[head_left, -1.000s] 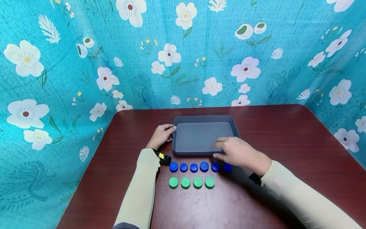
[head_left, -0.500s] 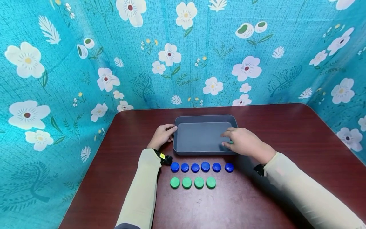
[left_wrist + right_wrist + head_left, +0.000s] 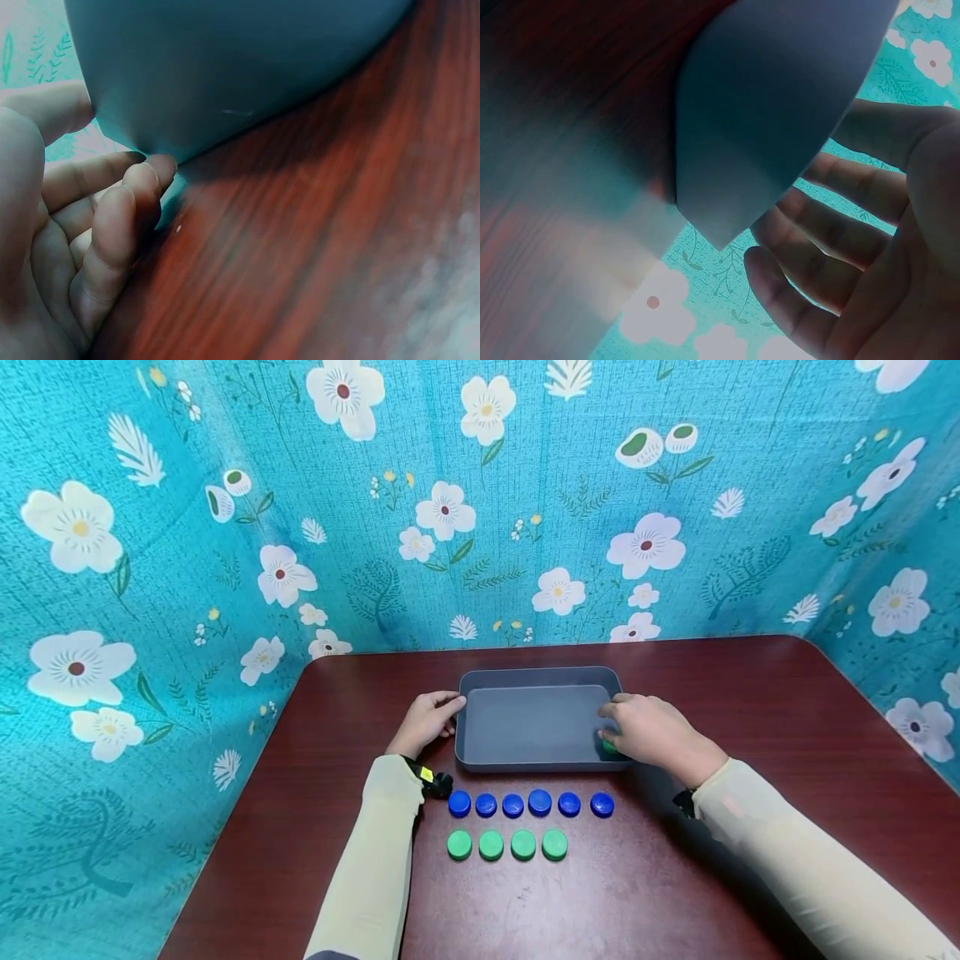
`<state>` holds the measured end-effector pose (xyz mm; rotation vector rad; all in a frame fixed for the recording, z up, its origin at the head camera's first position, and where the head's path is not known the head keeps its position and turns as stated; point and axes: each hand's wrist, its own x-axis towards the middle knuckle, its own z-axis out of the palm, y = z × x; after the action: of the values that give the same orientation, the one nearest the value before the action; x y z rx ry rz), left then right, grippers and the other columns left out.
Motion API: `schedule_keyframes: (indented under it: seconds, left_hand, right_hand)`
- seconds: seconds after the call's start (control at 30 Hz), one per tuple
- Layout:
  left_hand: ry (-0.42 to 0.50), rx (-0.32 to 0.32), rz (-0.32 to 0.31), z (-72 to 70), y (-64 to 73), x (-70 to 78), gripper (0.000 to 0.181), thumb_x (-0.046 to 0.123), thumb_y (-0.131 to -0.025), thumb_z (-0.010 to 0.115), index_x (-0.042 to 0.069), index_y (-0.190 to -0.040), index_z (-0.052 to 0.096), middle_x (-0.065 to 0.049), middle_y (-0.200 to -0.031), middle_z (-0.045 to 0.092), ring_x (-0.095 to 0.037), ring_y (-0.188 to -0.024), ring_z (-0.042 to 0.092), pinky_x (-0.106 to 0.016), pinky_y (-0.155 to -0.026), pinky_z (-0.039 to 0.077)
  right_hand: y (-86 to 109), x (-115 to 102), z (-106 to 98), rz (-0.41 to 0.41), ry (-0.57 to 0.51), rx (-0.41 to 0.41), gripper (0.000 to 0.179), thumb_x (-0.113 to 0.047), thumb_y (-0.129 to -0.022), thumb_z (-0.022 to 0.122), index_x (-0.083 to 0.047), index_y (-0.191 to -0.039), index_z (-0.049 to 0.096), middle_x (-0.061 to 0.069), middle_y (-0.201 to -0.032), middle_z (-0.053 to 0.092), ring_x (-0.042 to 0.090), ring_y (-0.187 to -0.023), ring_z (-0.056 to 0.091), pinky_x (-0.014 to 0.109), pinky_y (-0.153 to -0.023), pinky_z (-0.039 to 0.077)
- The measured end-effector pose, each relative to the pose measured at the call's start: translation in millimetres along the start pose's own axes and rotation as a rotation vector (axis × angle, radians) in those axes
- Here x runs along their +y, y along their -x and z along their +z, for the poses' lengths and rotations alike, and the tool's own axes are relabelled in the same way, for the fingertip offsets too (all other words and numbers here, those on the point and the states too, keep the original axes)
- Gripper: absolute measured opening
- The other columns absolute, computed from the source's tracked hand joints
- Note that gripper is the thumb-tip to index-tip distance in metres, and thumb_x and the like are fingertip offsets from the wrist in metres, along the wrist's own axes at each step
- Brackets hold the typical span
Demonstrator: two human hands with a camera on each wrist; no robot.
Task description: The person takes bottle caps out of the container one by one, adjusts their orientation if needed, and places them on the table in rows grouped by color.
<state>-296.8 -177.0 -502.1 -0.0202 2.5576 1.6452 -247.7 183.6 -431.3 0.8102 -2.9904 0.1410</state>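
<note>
My left hand holds the left side of a shallow grey tray, thumb at the rim. In the left wrist view, curled fingertips of the left hand meet the outer wall of the tray near the table. Over the right end of the tray, my right hand reaches inside. A green bottle cap shows in the tray's front right corner, partly covered by the thumb. In the right wrist view, spread fingers of the right hand pass behind the tray wall, which hides the cap.
In front of the tray lies a row of several blue bottle caps. Nearer to me is a row of several green bottle caps. The dark red table ends at a flowered blue cloth.
My right hand has moved from above the right end of the blue row, back into the tray's right end, where the green cap now shows. The left hand stays put.
</note>
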Motion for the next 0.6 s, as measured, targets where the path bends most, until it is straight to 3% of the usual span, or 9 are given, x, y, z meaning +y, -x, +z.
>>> schedule_keyframes:
  seconds: [0.6]
  left_hand:
    - [0.001,0.005,0.021,0.7,-0.5,-1.5,0.045,0.042,-0.093,0.065,0.01,-0.125,0.067,-0.008,-0.093,0.067,-0.024,-0.063,0.061,-0.034,-0.058,0.055]
  right_hand:
    - [-6.9,-2.3,17.4,-0.014,-0.01,-0.025,0.026,-0.017,-0.08,0.079,-0.005,-0.103,0.075,0.01,-0.088,0.066,0.016,-0.061,0.054,0.04,-0.061,0.056]
